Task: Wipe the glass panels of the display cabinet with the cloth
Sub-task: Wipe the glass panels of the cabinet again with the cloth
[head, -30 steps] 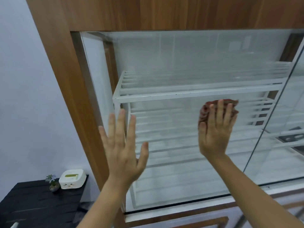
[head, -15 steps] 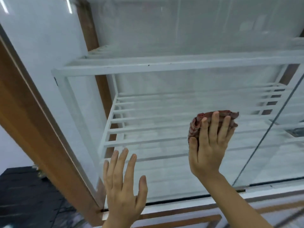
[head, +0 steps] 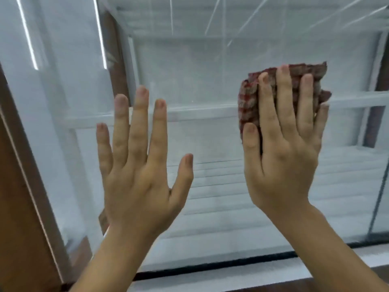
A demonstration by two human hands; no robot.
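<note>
The display cabinet's front glass panel (head: 202, 66) fills most of the view, close to me. My right hand (head: 284, 144) lies flat on a folded red and white checked cloth (head: 248, 102) and presses it against the glass at the right of centre. The cloth shows above and to the left of the fingers; the rest is hidden under the palm. My left hand (head: 139, 165) is raised to the left of it, fingers spread, palm toward the glass and holding nothing. Whether it touches the glass is unclear.
White wire shelves (head: 210, 112) stand behind the glass. The cabinet's brown wooden frame (head: 19, 207) runs down the left side. A dark seal (head: 210, 265) edges the bottom of the panel, and a vertical glass seam (head: 379, 207) is at the far right.
The view has closed in on the glass and both hands appear larger. My right hand with the cloth has risen from the lower shelf level to the upper shelf rail. My left hand rose too.
</note>
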